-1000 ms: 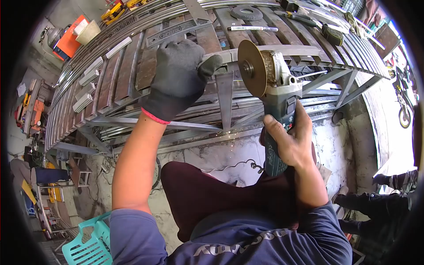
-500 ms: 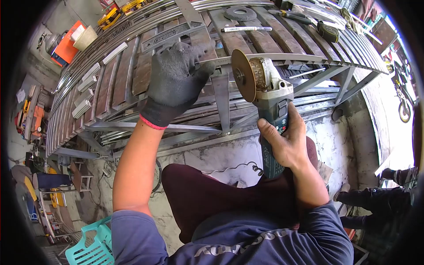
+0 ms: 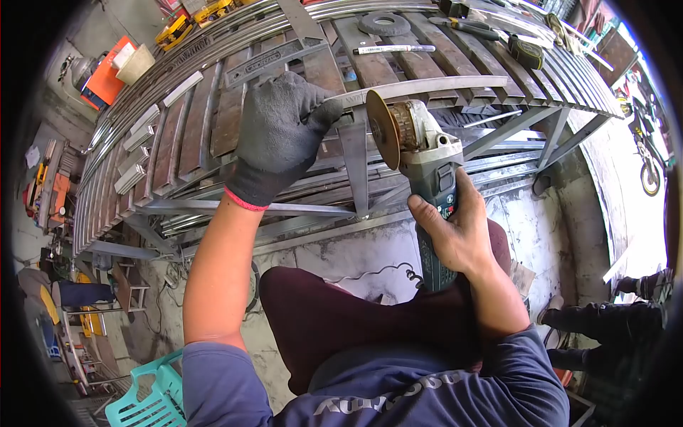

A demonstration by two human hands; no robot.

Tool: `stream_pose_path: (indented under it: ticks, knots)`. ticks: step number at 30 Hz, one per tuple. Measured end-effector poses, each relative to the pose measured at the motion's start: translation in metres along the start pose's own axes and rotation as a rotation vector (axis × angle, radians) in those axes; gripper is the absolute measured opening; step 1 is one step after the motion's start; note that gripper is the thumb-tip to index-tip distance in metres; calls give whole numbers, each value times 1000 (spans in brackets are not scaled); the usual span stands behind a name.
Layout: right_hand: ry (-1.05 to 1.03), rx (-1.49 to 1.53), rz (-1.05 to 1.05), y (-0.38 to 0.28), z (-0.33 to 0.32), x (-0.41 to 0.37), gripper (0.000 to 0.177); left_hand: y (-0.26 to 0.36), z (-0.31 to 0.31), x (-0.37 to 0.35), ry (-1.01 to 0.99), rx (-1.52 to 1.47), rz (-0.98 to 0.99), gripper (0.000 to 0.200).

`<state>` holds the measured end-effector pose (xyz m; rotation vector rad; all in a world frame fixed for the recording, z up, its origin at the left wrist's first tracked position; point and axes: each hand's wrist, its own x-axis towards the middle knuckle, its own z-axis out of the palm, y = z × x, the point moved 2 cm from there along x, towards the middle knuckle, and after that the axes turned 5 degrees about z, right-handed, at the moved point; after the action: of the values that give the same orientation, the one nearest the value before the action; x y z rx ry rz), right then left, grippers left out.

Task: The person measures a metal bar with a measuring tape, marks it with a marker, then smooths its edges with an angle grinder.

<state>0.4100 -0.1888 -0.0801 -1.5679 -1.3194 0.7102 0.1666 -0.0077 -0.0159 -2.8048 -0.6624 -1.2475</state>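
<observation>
My left hand (image 3: 281,135), in a dark grey work glove with a red cuff, is closed around the left part of a flat metal strip (image 3: 441,84). The strip reaches to the right along the front of a slatted metal table (image 3: 188,132). An angle grinder (image 3: 435,186) is in my bare right hand (image 3: 455,231), fingers wrapped round its body and thumb along the left side. Its thin brown cutting disc (image 3: 382,130) stands nearly upright, the top edge right at the strip, just right of the glove.
On the table lie a marker (image 3: 393,49), a grinding disc (image 3: 384,24), a tape measure (image 3: 526,52) and a metal square (image 3: 274,58). Short metal pieces (image 3: 135,158) sit at left. A coiled cord (image 3: 411,272) hangs below the grinder. Another person's legs (image 3: 605,320) show at right.
The grinder has shifted slightly left and down, bringing its disc closer to my left hand. The strip's right end has moved up and left, showing more of its flat face.
</observation>
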Motion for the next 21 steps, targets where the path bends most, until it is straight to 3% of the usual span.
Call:
stream_pose_path:
  ticks: [3, 6, 9, 12, 15, 18, 21]
  knots:
    - [-5, -5, -2, 2, 0, 1, 67, 0, -1, 0, -56, 24, -23, 57]
    - [-17, -1, 20, -3, 1, 1, 68, 1, 2, -3, 83, 20, 52, 53]
    - [-8, 5, 19, -3, 3, 1, 69, -1, -3, -1, -49, 66, 23, 48]
    - [-2, 5, 14, 0, 3, 1, 69, -4, 0, -6, 22, 57, 51, 50]
    - [-19, 12, 45, -2, 3, 1, 69, -12, 0, -8, -130, 110, 3, 48]
    - [-26, 15, 64, -1, 4, 1, 67, -9, 0, -11, -12, 42, 61, 45]
    - [-15, -7, 37, -5, 4, 1, 65, -9, -2, -11, -14, 86, 70, 43]
